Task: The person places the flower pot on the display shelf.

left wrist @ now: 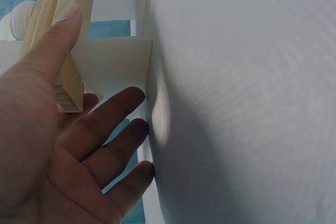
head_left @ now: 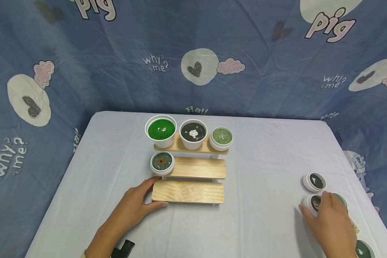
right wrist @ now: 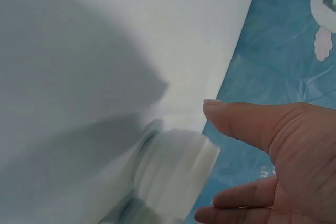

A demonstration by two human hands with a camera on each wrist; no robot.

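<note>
A three-step wooden display stand point(head_left: 193, 191) with white supports stands mid-table. My left hand point(head_left: 133, 208) holds the left end of its lowest step, thumb at the front edge and index finger at the back. In the left wrist view the thumb lies along the wooden plank point(left wrist: 68, 85), while the other fingers spread loosely beside the white support. At the right, my right hand point(head_left: 333, 222) reaches over a small white tub point(head_left: 309, 205) with a dark top. In the right wrist view its thumb and fingers stand apart around a white tub point(right wrist: 176, 163).
On the top step sit a bright green tub point(head_left: 161, 129), a black tub point(head_left: 193, 132) and a speckled green tub point(head_left: 221, 138). A brown-centred tub point(head_left: 162, 162) is on the middle step. Near my right hand are a black-topped tub point(head_left: 314, 182) and a green-topped tub point(head_left: 363, 249).
</note>
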